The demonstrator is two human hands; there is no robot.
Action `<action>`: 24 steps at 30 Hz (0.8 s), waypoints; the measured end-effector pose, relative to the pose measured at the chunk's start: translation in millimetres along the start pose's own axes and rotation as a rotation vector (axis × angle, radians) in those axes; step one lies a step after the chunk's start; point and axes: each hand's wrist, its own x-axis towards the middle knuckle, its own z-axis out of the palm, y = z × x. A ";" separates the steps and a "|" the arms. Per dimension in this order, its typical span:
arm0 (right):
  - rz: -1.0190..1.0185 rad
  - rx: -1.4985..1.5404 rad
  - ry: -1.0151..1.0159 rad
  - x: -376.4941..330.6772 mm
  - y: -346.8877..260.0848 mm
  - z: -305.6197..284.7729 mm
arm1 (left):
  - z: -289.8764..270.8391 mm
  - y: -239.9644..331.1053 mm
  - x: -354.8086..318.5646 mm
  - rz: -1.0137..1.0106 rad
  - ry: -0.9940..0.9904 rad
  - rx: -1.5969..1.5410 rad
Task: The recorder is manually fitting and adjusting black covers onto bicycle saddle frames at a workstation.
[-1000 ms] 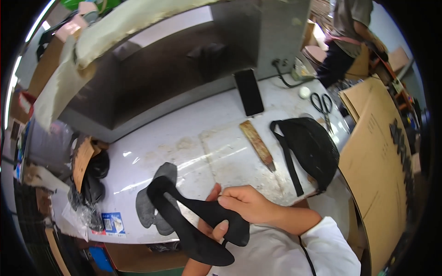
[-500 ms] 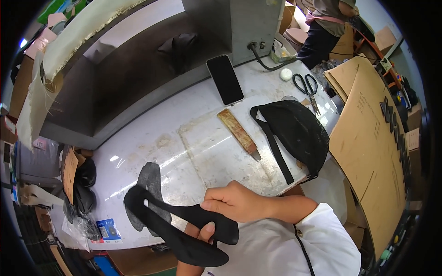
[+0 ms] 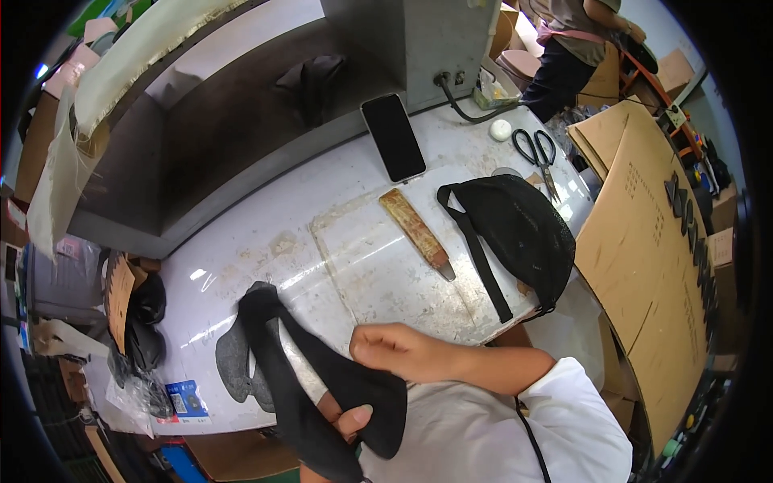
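Observation:
A black fabric shoe upper (image 3: pixel 270 354), bent in a U with two long wings, hangs over the table's near edge. My left hand (image 3: pixel 353 421) comes from below and is closed on it; its thumb shows in the gap between the wings, and most of its fingers are hidden behind the cloth. My right hand (image 3: pixel 392 351) is curled like a fist against the upper's right wing; whatever it may pinch is hidden. Under the upper's bend lie grey sole-shaped pieces (image 3: pixel 233 366), partly covered, flat on the white table (image 3: pixel 266 258).
A knife with a tape-wrapped handle (image 3: pixel 415 229), a phone (image 3: pixel 393 138), a black mesh cap (image 3: pixel 515 229) and scissors (image 3: pixel 538 157) lie on the table. A grey metal housing (image 3: pixel 266 161) spans its far side. Cardboard (image 3: pixel 636 241) stands right; a person (image 3: pixel 568 56) works behind.
The upper's bend has swung up and to the right, and its wings have spread wider apart. My left hand has shifted slightly down and left. My right hand has moved slightly left.

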 end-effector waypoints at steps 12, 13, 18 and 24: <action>0.186 0.154 -0.196 -1.0 -8.3 -7.1 | -6.5 11.8 -3.5 -0.361 -0.192 0.092; 0.184 0.154 -0.194 -1.3 -5.1 -8.9 | -9.4 8.2 -2.7 -0.362 -0.194 0.094; -0.087 0.197 -0.310 -8.0 4.7 1.2 | -24.5 -9.1 6.1 -0.222 -0.204 0.148; -0.222 0.219 -0.183 -1.0 12.9 4.0 | -24.5 -10.6 26.5 0.244 0.049 0.057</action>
